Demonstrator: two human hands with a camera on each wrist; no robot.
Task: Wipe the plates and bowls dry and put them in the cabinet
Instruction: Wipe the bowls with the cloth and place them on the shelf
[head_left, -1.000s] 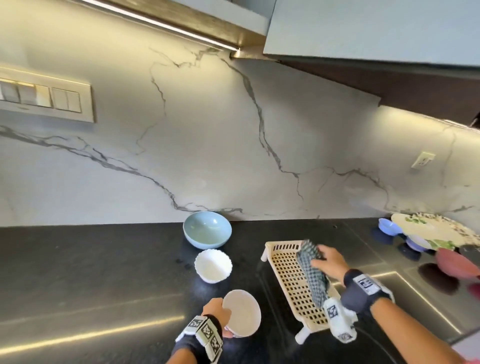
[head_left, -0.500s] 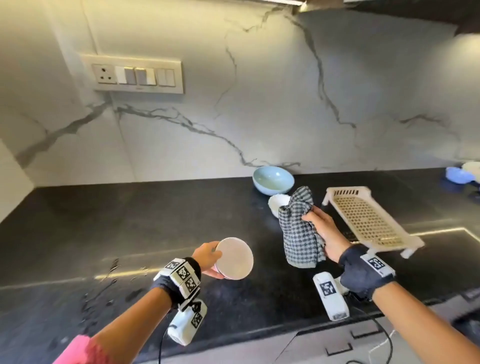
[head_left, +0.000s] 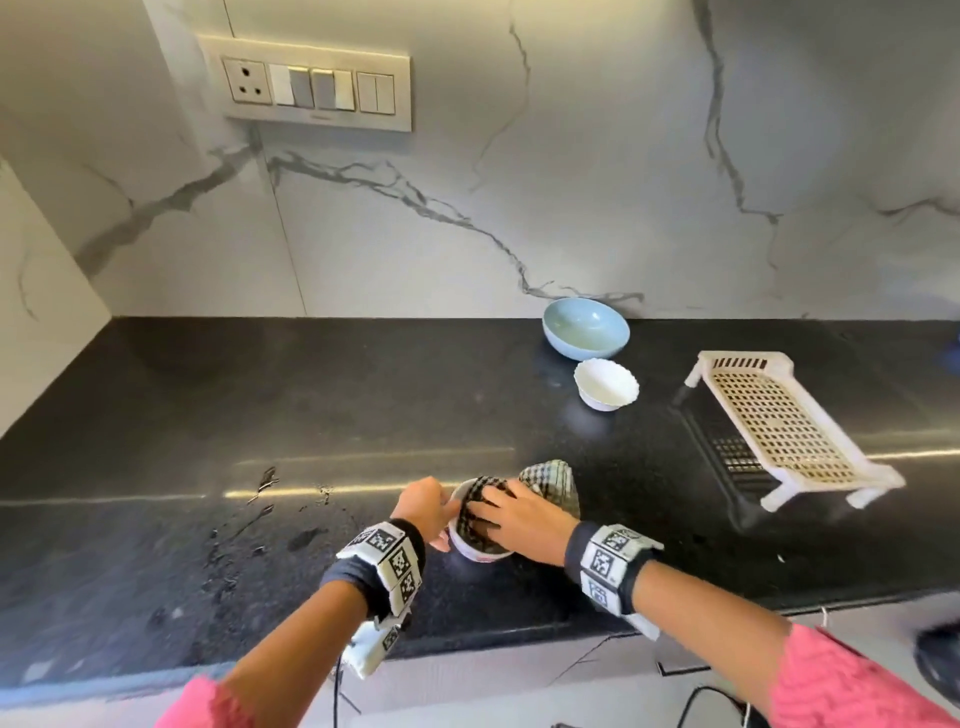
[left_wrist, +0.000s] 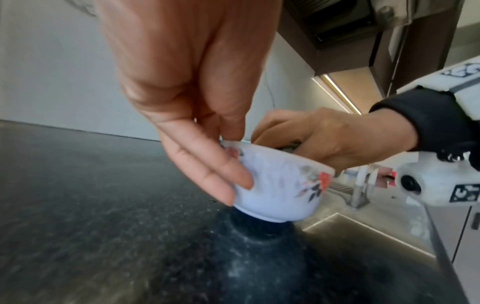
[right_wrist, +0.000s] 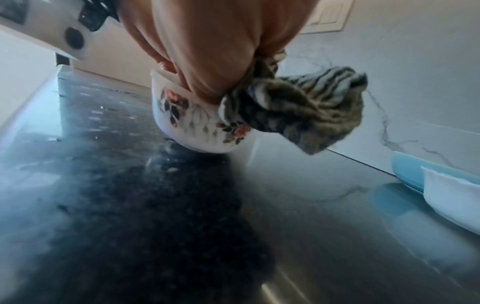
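A small white bowl with a flower print (head_left: 478, 555) (left_wrist: 280, 189) (right_wrist: 197, 127) sits tilted at the front of the black counter (head_left: 260, 415); whether its foot touches the counter I cannot tell. My left hand (head_left: 426, 506) (left_wrist: 223, 162) grips its left rim, thumb inside and fingers down the outer wall. My right hand (head_left: 514, 514) (left_wrist: 332, 137) (right_wrist: 207, 61) holds a checked cloth (head_left: 550, 483) (right_wrist: 306, 115) and presses it down into the bowl. The rest of the cloth bunches out over the bowl's right rim. The bowl's inside is hidden.
A light blue bowl (head_left: 586, 335) (right_wrist: 407, 170) and a white scalloped bowl (head_left: 605, 384) (right_wrist: 454, 201) stand at the back right. A cream drying rack (head_left: 779, 426) lies further right. Water drops (head_left: 260, 519) spot the counter to the left. A sink (left_wrist: 350, 226) shows beyond the bowl.
The view has swung left. My left hand turned the flowered bowl mouth up and lowered it to the counter. My right hand carried the cloth from the rack into the bowl.
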